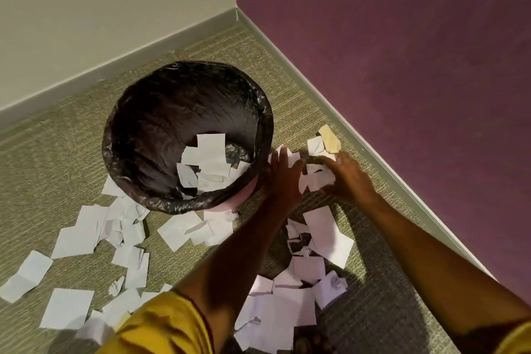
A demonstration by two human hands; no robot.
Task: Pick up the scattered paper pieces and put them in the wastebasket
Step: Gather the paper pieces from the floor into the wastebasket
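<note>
hands gather paper pieces beside the upright wastebasket, mouth facing up.

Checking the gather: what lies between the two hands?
In the head view, a bunch of white paper pieces lies between the left hand and the right hand.

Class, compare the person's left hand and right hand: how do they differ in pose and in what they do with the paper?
Pose: the left hand lies flat, fingers straight; the right hand has curled fingers. Hold: the left hand presses a white piece beside the wastebasket; the right hand grips a bunch of white pieces. Both work on the carpet, close together.
</note>
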